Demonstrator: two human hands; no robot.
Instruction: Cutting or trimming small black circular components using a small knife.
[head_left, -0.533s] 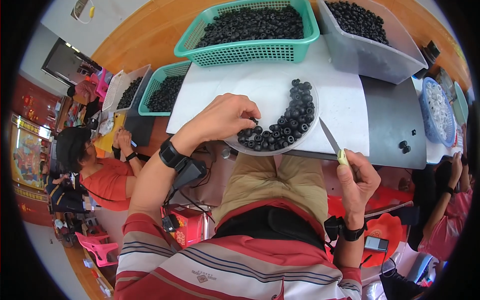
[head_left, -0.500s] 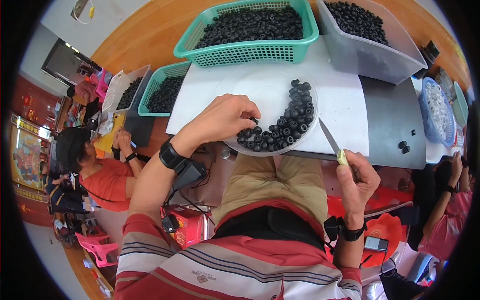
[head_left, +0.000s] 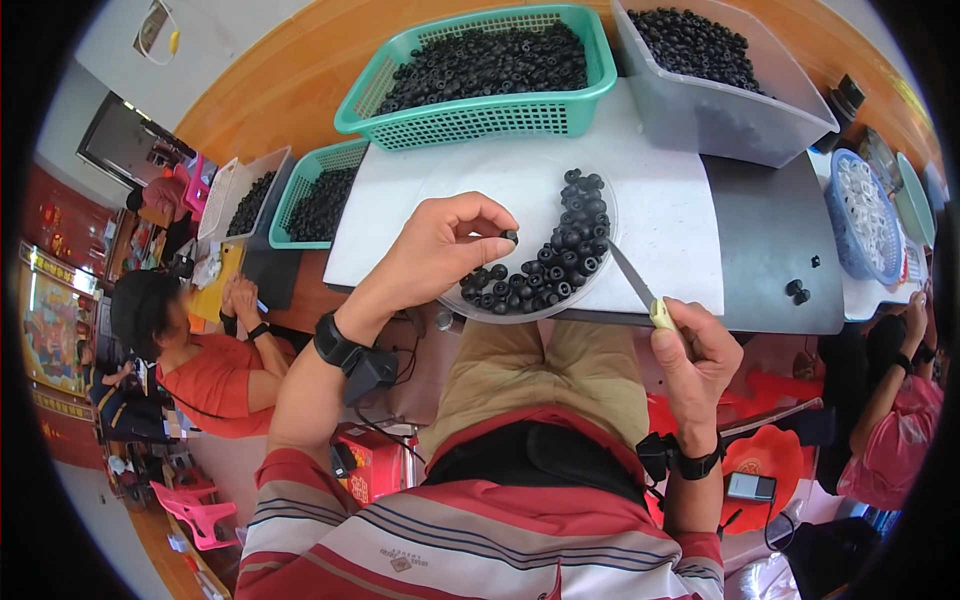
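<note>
My left hand pinches one small black ring-shaped part, which looks like rubber, between thumb and forefinger. It hovers over a clear round plate lying on a white sheet. Along the plate's near and right side, many more black parts form a curved heap. My right hand grips a knife by its pale yellow-green handle. The blade points up and to the left, its tip beside the plate's right rim.
Behind the plate stand a green basket and a translucent bin, both holding black parts. A smaller green basket is at left. Loose parts and a blue basket lie right. A person in red sits left.
My left hand has lifted slightly off the heap with a black part now visible at its fingertips. The whole view has shifted a little; the knife stays beside the plate.
</note>
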